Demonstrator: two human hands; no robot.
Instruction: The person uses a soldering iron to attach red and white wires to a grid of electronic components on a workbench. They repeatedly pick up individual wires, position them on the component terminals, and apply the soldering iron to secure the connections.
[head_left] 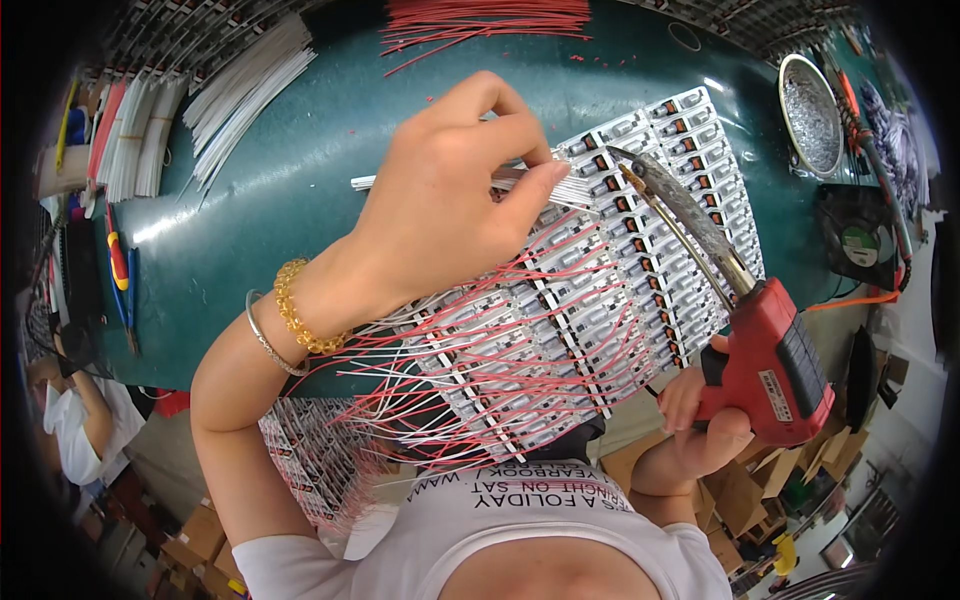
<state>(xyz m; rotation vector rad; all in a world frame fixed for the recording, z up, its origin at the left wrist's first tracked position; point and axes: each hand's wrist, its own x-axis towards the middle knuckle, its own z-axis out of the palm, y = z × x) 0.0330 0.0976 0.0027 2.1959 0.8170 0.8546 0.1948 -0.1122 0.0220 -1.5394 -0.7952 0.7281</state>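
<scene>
My left hand [455,185] is closed in a pinch on a small bundle of white wires [570,190], whose other ends stick out behind the hand. It hovers over the far left part of a panel of small circuit boards [640,260] set in rows. Red wires [560,275] and white ones trail from the boards toward my body. My right hand [712,422] grips a red soldering gun [772,370] by its handle, finger curled near the trigger. The gun's tip and thin feed tube reach over the panel's far rows, just right of my left fingertips; whether the tip touches is unclear.
Red wires [485,18] lie at the table's far edge, with white wire bundles [250,100] to the left. A screwdriver [117,258] rests at far left. On the right stand a round metal dish [812,118] and a black fan [857,235]. Another person [90,425] sits at left.
</scene>
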